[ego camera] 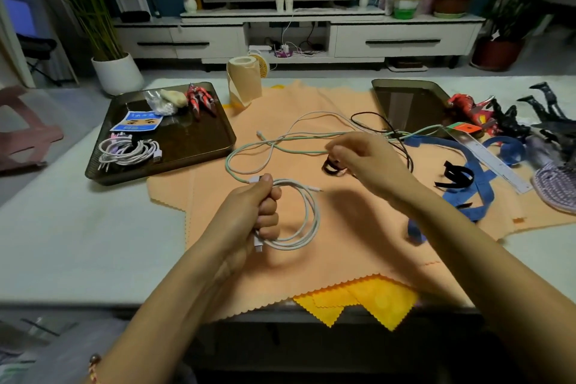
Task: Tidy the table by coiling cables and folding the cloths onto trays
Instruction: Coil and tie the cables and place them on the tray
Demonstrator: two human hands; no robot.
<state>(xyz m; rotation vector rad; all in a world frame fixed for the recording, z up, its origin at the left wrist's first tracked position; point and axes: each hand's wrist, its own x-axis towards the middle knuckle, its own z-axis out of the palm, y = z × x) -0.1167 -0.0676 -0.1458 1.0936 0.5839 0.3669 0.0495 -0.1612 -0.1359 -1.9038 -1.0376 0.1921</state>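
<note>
Left hand [246, 215], fingers curled tight, grips a coiled white cable [310, 221]; right hand [367, 165], palm down, pinches a black strap [329, 168]. Two trays, left tray [193, 137] and right tray [402, 103], flank the orange cloth [311, 103].

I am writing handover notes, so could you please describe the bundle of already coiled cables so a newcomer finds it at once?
Start at the dark tray on the left of the table. The coiled cable bundle lies in its near left corner, just in front of a blue-and-white packet. Unlike the loose cables on the orange cloth, it is wound tight, white with some pale purple.
</note>
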